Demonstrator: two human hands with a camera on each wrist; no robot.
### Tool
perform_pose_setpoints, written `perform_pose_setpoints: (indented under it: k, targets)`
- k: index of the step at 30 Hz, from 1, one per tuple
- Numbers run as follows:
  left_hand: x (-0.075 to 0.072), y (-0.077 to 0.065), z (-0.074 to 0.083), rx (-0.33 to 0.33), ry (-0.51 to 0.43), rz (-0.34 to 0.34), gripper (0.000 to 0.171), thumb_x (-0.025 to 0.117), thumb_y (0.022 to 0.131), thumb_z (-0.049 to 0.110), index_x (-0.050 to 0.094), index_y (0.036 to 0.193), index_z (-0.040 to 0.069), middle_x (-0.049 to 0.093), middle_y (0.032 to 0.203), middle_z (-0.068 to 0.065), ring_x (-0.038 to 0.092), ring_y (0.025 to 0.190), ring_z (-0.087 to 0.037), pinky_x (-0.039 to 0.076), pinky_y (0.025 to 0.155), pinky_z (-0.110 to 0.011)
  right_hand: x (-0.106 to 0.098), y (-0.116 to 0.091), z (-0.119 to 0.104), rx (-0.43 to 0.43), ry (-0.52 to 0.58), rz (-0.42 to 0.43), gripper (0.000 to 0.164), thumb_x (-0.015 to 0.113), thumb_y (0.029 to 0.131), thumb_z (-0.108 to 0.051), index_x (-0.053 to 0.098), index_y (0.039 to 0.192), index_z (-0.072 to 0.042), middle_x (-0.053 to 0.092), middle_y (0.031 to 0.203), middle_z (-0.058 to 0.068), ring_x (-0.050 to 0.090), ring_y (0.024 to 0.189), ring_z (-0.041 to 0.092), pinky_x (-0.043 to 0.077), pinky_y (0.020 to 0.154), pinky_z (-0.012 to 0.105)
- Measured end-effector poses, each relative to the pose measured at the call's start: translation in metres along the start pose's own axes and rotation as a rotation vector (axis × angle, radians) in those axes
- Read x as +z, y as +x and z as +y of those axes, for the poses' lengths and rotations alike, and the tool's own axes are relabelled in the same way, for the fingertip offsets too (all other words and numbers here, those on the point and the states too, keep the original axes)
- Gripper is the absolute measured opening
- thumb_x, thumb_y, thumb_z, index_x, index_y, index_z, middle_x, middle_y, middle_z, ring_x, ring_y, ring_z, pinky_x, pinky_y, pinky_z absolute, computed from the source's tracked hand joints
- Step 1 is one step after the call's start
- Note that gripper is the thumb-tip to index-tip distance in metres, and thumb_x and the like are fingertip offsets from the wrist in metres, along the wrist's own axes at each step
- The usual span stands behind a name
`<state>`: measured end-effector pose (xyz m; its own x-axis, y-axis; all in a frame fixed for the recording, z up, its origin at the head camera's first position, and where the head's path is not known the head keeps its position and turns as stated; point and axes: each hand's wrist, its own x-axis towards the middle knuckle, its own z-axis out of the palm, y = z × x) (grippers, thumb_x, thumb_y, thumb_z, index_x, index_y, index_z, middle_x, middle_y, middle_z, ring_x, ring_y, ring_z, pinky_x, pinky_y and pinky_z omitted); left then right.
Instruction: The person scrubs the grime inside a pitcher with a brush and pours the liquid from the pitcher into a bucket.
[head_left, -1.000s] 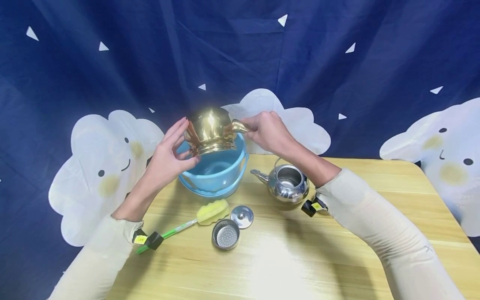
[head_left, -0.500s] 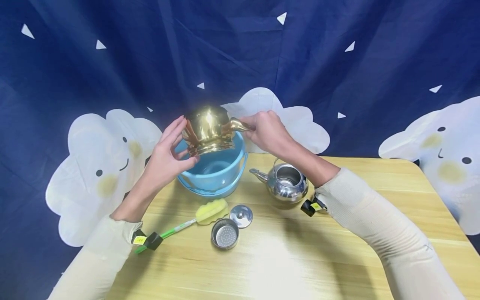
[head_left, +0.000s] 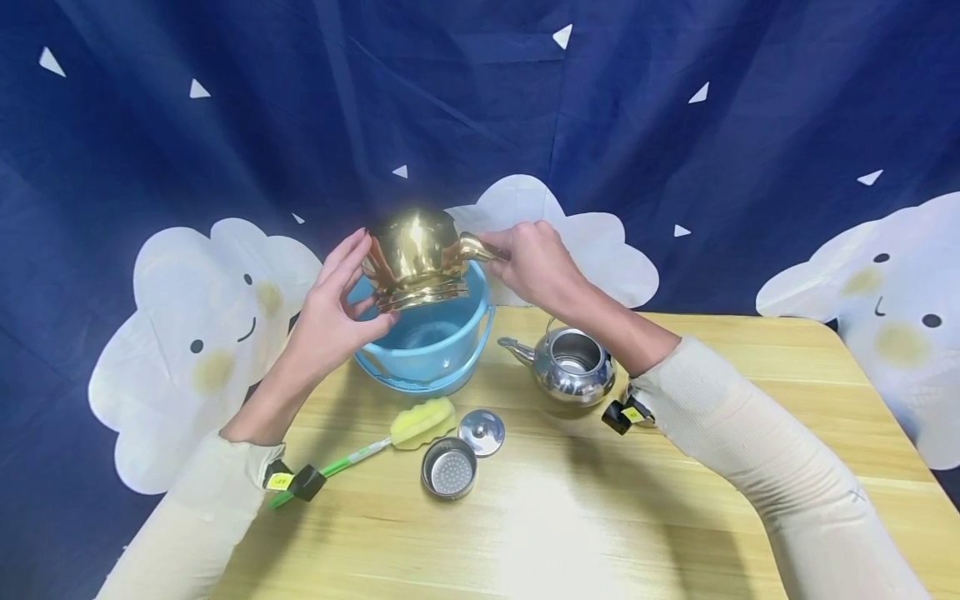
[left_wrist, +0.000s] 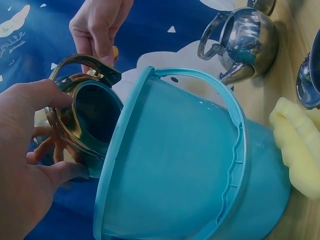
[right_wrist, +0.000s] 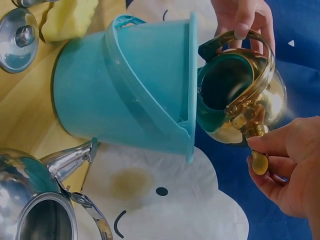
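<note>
A shiny gold kettle (head_left: pixel 416 250) is held tipped over above a blue bucket (head_left: pixel 450 360), its opening facing down toward the bucket. My left hand (head_left: pixel 330 312) grips it from the left, fingers along the body and thumb low by the rim. In the left wrist view, the kettle's arched handle (left_wrist: pixel 86 60) stands out beside the dark opening. My right hand (head_left: pixel 536 260) pinches the gold spout (right_wrist: pixel 257 142) between thumb and fingers. The kettle's mouth is hidden in the head view but shows in both wrist views.
A lidless silver kettle (head_left: pixel 576 367) stands right of the bucket. In front lie a yellow sponge brush (head_left: pixel 422 423) with a green handle, a silver lid (head_left: pixel 482 432) and a perforated metal strainer cup (head_left: pixel 450 469). A dark blue curtain (head_left: pixel 480 100) hangs behind the wooden table (head_left: pixel 420 550).
The head view has shifted very slightly. Both hands keep their hold on the gold kettle, which stays tipped over the bucket.
</note>
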<state>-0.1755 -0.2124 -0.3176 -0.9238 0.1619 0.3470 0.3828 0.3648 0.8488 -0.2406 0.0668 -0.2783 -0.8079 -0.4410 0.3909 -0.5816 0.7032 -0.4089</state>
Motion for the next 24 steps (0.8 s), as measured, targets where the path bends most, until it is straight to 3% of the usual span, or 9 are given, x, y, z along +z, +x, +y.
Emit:
perform_pose_setpoints:
  k: [8, 18, 24]
  targets:
    - [0.0021, -0.0002, -0.0007, 0.029, -0.001, 0.018, 0.099, 0.077, 0.079, -0.010, 0.032, 0.163, 0.017, 0.019, 0.173, 0.005, 0.031, 0.157, -0.034, 0.047, 0.113, -0.056, -0.0012, -0.0013, -0.0014, -0.002, -0.006, 0.011, 0.041, 0.073, 0.091, -0.006, 0.072, 0.131, -0.015, 0.079, 0.113, 0.012, 0.066, 0.074, 0.021, 0.054, 0.071, 0.035]
    - [0.0047, 0.0002, -0.0043, 0.037, 0.039, 0.033, 0.101, 0.077, 0.078, -0.011, 0.031, 0.163, 0.021, 0.018, 0.172, 0.007, 0.028, 0.158, -0.035, 0.048, 0.112, -0.058, -0.0020, -0.0026, -0.0031, -0.014, -0.003, 0.016, 0.041, 0.074, 0.092, -0.006, 0.072, 0.132, -0.016, 0.079, 0.113, 0.013, 0.065, 0.073, 0.022, 0.052, 0.065, 0.033]
    - [0.0062, 0.0001, -0.0053, 0.048, 0.036, 0.034, 0.103, 0.076, 0.078, -0.012, 0.031, 0.163, 0.023, 0.017, 0.172, 0.006, 0.028, 0.158, -0.035, 0.048, 0.112, -0.059, -0.0030, -0.0033, -0.0042, -0.032, -0.011, 0.029, 0.040, 0.073, 0.091, -0.004, 0.074, 0.130, -0.016, 0.080, 0.111, 0.012, 0.070, 0.080, 0.022, 0.058, 0.075, 0.037]
